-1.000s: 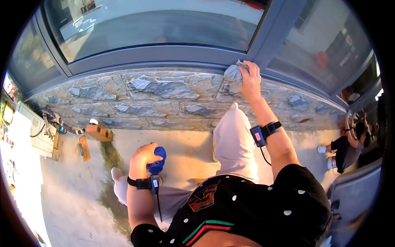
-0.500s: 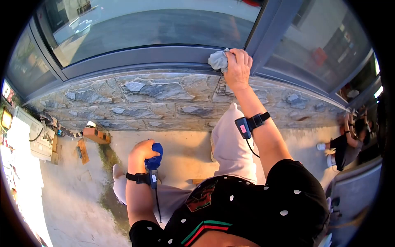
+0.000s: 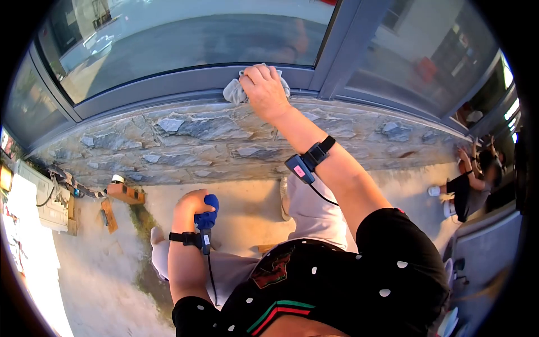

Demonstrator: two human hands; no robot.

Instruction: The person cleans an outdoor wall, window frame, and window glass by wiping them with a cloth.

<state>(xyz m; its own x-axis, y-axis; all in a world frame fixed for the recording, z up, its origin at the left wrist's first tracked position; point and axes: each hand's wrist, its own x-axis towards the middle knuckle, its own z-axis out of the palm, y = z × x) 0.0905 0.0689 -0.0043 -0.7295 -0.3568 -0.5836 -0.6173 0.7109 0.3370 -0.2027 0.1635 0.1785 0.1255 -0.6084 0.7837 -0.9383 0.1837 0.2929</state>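
The right hand is clamping its bent fingers over a grey cloth; the cloth is lying against the lower rail of the grey window frame, nearer the rail's right corner than its left, and is bulging out on both sides of the hand; the glass pane is rising directly beyond, while the top edge of the stone wall is running just beneath. The left hand is closing round a blue cloth, holding it above the ground and well apart from the wall; part of the blue cloth is protruding beyond the fingers. Each forearm is carrying a strapped black device with a cable; at the wall's foot, toward its left end, a reddish block is standing; near the wall's right end another person is appearing in dark clothing.
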